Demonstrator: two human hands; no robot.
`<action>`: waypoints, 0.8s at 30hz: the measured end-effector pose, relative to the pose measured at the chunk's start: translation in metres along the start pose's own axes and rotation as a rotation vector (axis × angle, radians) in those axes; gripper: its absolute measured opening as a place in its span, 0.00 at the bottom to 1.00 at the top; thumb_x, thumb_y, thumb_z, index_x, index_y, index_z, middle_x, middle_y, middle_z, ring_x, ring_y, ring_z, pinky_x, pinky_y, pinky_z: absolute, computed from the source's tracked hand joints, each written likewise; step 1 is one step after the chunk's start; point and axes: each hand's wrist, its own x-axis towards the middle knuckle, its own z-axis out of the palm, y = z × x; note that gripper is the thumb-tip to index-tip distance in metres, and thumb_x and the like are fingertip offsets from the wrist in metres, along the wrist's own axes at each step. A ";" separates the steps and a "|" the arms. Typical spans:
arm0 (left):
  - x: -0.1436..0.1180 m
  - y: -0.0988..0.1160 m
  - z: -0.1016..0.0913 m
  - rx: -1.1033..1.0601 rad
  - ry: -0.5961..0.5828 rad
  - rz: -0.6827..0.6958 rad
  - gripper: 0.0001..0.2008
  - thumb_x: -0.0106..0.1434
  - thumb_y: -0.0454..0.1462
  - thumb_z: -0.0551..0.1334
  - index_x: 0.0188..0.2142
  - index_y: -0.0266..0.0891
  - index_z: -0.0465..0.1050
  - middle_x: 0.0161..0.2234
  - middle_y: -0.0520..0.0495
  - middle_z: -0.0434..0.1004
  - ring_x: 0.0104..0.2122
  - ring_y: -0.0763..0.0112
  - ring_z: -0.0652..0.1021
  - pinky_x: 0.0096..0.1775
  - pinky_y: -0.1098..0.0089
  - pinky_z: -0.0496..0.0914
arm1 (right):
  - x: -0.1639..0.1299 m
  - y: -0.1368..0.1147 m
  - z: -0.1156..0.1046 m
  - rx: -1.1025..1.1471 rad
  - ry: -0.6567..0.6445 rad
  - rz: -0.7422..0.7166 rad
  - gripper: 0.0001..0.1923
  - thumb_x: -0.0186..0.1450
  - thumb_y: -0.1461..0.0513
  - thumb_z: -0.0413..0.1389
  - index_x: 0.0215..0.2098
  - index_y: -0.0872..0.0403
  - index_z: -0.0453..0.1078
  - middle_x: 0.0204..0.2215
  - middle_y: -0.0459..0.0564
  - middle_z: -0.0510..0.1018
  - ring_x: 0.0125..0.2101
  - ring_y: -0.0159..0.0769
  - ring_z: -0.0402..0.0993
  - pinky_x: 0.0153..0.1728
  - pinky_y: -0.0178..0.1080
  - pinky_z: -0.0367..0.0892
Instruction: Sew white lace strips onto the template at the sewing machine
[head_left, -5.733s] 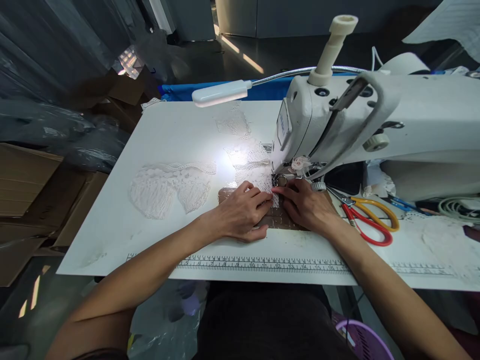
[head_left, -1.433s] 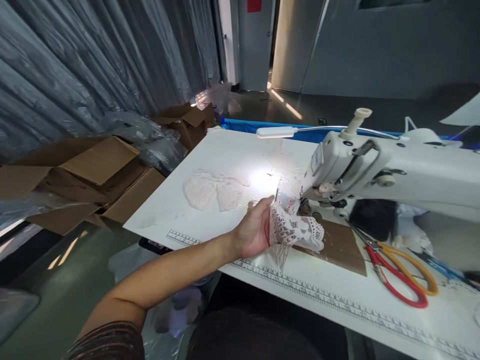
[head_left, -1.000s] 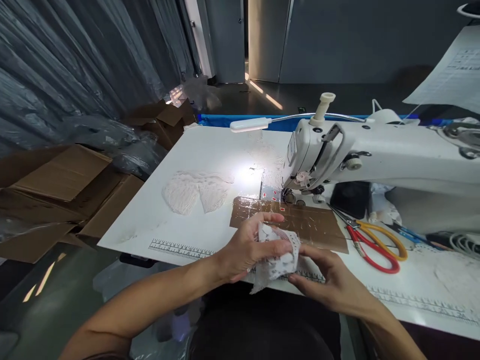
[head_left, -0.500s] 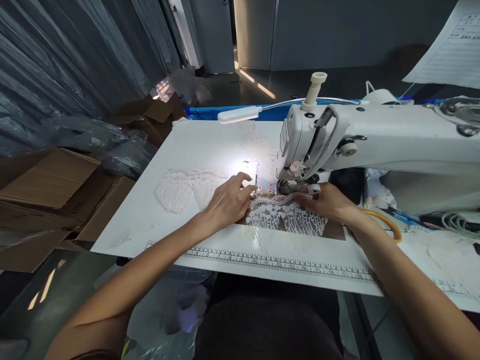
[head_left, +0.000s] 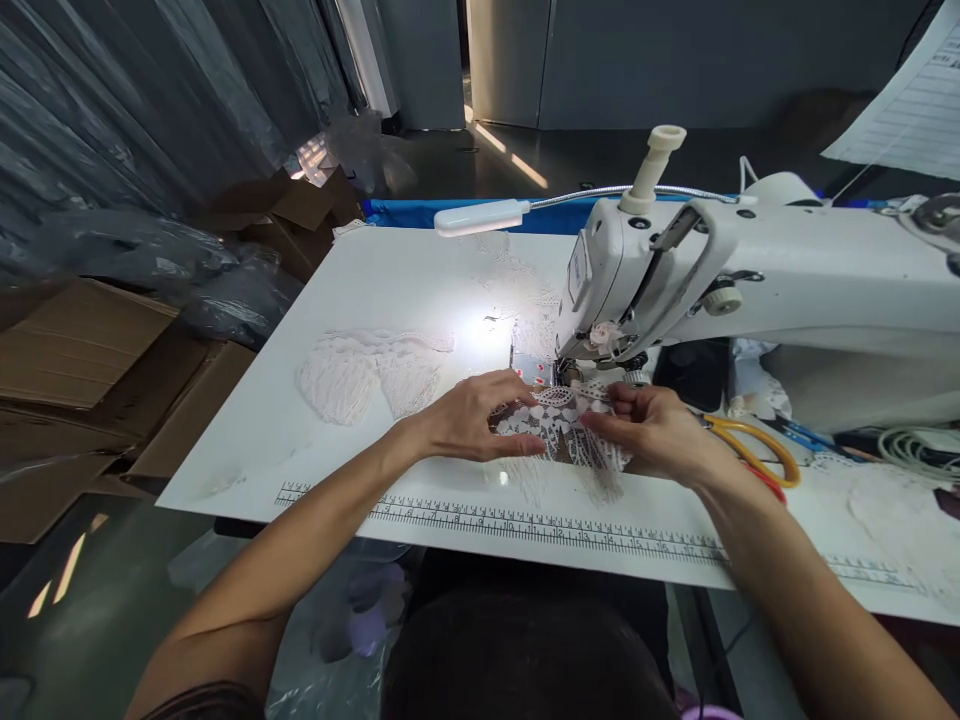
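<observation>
A white lace piece (head_left: 559, 428) lies on the white table (head_left: 390, 290) in front of the needle of the white sewing machine (head_left: 750, 280). My left hand (head_left: 472, 418) pinches its left part with thumb and fingers. My right hand (head_left: 649, 432) grips its right part, fingers curled over the lace edge. Both hands sit just below the presser foot (head_left: 571, 372), over a brown taped patch that is mostly hidden.
Two more lace pieces (head_left: 367, 370) lie to the left under the lamp (head_left: 481, 216). Red and yellow scissors (head_left: 754, 458) rest right of my right hand. A printed ruler (head_left: 525, 522) runs along the near table edge. Cardboard boxes (head_left: 90, 360) stand at the left.
Since half a second ago the lace went from spread flat to gathered between my hands, which have drawn closer together. Earlier my left hand brought this lace over from the left.
</observation>
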 end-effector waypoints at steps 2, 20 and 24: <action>-0.002 0.006 -0.008 -0.296 -0.048 -0.159 0.35 0.64 0.61 0.55 0.56 0.35 0.65 0.45 0.38 0.76 0.37 0.65 0.78 0.36 0.65 0.73 | 0.001 -0.009 0.021 0.161 -0.052 0.023 0.23 0.51 0.51 0.70 0.40 0.53 0.73 0.29 0.49 0.78 0.28 0.36 0.75 0.23 0.36 0.69; -0.002 0.016 0.009 0.031 0.156 -0.611 0.34 0.63 0.47 0.63 0.63 0.34 0.57 0.26 0.50 0.72 0.26 0.67 0.73 0.27 0.69 0.65 | 0.016 0.032 0.011 -1.159 0.126 -0.832 0.20 0.71 0.59 0.47 0.57 0.53 0.71 0.42 0.61 0.72 0.41 0.49 0.70 0.44 0.54 0.69; -0.001 0.014 0.006 0.037 0.222 -0.646 0.37 0.62 0.49 0.65 0.64 0.35 0.56 0.42 0.38 0.76 0.47 0.55 0.76 0.41 0.63 0.71 | 0.027 0.031 0.010 -1.169 0.138 -0.859 0.20 0.72 0.59 0.46 0.58 0.53 0.70 0.42 0.60 0.71 0.40 0.47 0.69 0.43 0.53 0.69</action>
